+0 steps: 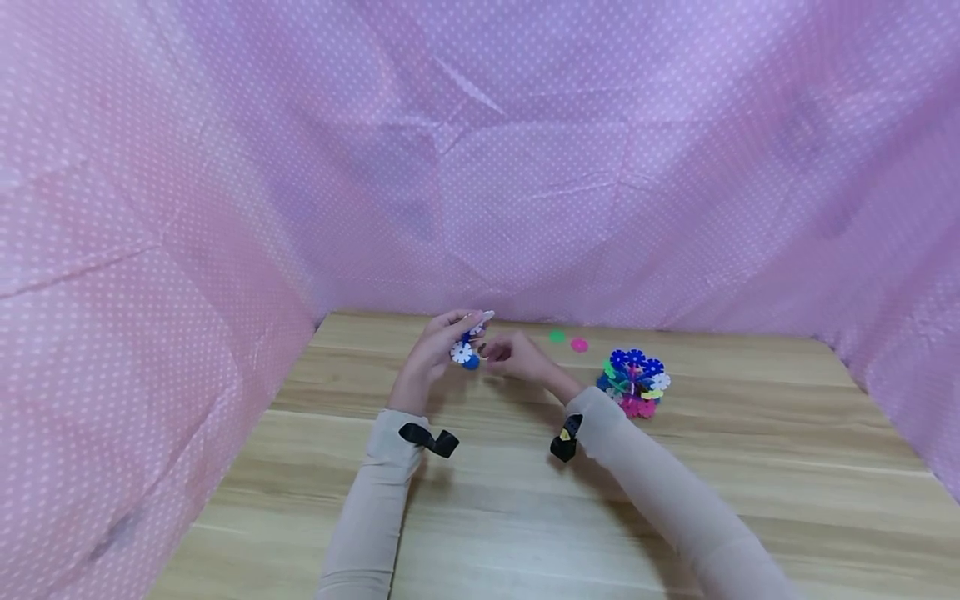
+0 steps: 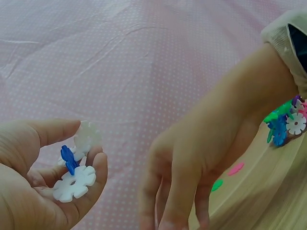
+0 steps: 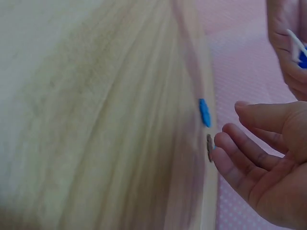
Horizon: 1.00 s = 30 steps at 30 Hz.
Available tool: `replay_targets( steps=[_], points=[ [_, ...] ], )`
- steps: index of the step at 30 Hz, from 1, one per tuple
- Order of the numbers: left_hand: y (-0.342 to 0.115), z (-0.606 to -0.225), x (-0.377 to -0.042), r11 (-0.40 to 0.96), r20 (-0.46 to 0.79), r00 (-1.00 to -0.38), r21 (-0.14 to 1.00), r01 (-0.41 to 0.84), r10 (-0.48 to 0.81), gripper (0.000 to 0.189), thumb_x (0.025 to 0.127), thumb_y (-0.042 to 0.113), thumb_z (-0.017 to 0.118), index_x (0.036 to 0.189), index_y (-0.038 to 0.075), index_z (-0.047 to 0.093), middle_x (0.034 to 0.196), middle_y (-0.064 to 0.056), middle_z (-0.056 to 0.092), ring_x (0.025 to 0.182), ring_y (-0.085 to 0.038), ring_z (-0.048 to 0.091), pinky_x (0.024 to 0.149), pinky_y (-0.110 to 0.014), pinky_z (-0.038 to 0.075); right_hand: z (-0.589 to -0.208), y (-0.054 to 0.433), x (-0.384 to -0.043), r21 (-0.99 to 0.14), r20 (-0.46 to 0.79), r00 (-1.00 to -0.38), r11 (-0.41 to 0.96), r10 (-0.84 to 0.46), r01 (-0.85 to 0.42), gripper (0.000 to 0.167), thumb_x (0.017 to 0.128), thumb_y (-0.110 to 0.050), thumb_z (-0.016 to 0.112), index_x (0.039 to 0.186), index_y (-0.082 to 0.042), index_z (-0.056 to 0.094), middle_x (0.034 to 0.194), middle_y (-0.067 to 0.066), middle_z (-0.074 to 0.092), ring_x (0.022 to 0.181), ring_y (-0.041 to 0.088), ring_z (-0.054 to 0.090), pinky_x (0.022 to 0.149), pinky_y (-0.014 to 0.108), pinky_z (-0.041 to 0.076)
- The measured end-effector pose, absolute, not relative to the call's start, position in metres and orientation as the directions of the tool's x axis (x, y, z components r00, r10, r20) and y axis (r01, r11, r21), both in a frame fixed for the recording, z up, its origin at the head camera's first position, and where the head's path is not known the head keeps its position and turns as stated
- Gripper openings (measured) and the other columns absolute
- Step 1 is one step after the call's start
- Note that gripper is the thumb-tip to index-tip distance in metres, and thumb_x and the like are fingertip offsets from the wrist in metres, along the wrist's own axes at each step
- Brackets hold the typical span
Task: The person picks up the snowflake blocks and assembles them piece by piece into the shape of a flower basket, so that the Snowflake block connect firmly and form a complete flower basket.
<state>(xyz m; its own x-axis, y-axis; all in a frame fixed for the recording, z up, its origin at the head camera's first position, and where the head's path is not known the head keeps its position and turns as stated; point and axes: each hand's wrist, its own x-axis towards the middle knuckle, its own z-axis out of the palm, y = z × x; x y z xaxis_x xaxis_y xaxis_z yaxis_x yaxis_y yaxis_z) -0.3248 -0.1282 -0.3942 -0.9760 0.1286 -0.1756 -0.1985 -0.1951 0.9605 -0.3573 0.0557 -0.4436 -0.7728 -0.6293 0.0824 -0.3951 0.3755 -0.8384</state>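
Observation:
My left hand [image 1: 435, 346] pinches a small joined piece of flower-shaped plastic discs between thumb and fingers. In the left wrist view, a white disc [image 2: 74, 184] and a blue disc [image 2: 68, 159] show, with another white disc [image 2: 88, 136] at the thumb tip. My right hand [image 3: 268, 158] holds nothing; its fingers are loosely bent and spread from the thumb. Its fingertips are right at a brown disc [image 3: 209, 147] on the table. A light-blue disc [image 3: 205, 112] lies just beside the brown one.
A built cluster of multicoloured discs [image 1: 633, 385] stands on the wooden table [image 1: 495, 517], right of my right hand. A green disc [image 1: 557, 337] and a pink disc [image 1: 580, 344] lie near the back edge. Pink dotted cloth [image 1: 525, 208] hangs around the table.

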Motion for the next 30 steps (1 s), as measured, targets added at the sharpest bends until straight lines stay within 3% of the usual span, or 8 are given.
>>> replay_targets(
  steps=[4,8,11,16,23,30],
  points=[
    [-0.127,-0.393,-0.325,-0.18,-0.166,-0.979,0.966,-0.186,0.122,0.017,0.102,0.018,0.063,0.112,0.005,0.067,0.093,0.001,0.071,0.082,-0.007,0.066,0.075,-0.021,0.057,-0.448,0.046,-0.36,-0.822,0.072,-0.765,0.397,-0.639,-0.409,0.036,0.088,0.003,0.074,0.123,0.009,0.066,0.106,0.027,0.072,0.093,0.031,0.07,0.081,0.027,0.059],
    [-0.126,-0.392,-0.325,-0.184,-0.173,-0.978,0.964,-0.192,0.116,0.02,0.103,0.02,0.062,0.115,0.004,0.066,0.102,-0.006,0.069,0.082,-0.008,0.066,0.075,-0.022,0.056,-0.452,0.038,-0.363,-0.786,0.078,-0.764,0.432,-0.641,-0.442,0.031,0.087,0.001,0.076,0.118,0.002,0.069,0.087,0.016,0.068,0.075,0.016,0.059,0.065,0.018,0.047],
    [-0.125,-0.393,-0.325,-0.208,-0.168,-0.979,0.96,-0.189,0.114,0.015,0.103,0.017,0.062,0.111,0.005,0.066,0.102,-0.007,0.069,0.079,-0.007,0.066,0.072,-0.02,0.056,-0.452,0.034,-0.363,-0.75,0.067,-0.76,0.469,-0.646,-0.465,0.032,0.089,-0.002,0.074,0.12,-0.001,0.069,0.068,0.004,0.054,0.06,0.008,0.045,0.055,0.017,0.035],
    [-0.123,-0.394,-0.324,-0.23,-0.153,-0.983,0.957,-0.174,0.105,0.009,0.102,0.015,0.062,0.105,0.008,0.067,0.093,-0.002,0.071,0.079,-0.008,0.066,0.069,-0.018,0.055,-0.452,0.032,-0.362,-0.713,0.009,-0.768,0.535,-0.64,-0.454,0.03,0.091,-0.006,0.073,0.121,-0.001,0.071,0.062,-0.003,0.044,0.053,0.005,0.034,0.052,0.018,0.026],
    [-0.125,-0.396,-0.322,-0.217,-0.17,-0.979,0.957,-0.191,0.113,0.022,0.103,0.017,0.061,0.12,0.003,0.063,0.1,-0.001,0.07,0.081,-0.007,0.066,0.073,-0.019,0.057,-0.451,0.035,-0.359,-0.703,-0.024,-0.797,0.578,-0.603,-0.415,0.016,0.083,-0.007,0.082,0.09,0.002,0.071,0.07,-0.003,0.057,0.067,0.008,0.047,0.063,0.019,0.039],
    [-0.127,-0.396,-0.32,-0.203,-0.18,-0.975,0.958,-0.204,0.129,0.035,0.104,0.02,0.059,0.133,0.0,0.059,0.104,-0.005,0.066,0.082,-0.009,0.064,0.07,-0.019,0.055,-0.451,0.053,-0.354,-0.8,-0.038,-0.8,0.497,-0.599,-0.334,0.009,0.088,-0.002,0.076,0.091,0.004,0.07,0.076,0.005,0.068,0.066,0.009,0.057,0.061,0.021,0.052]
  ],
)
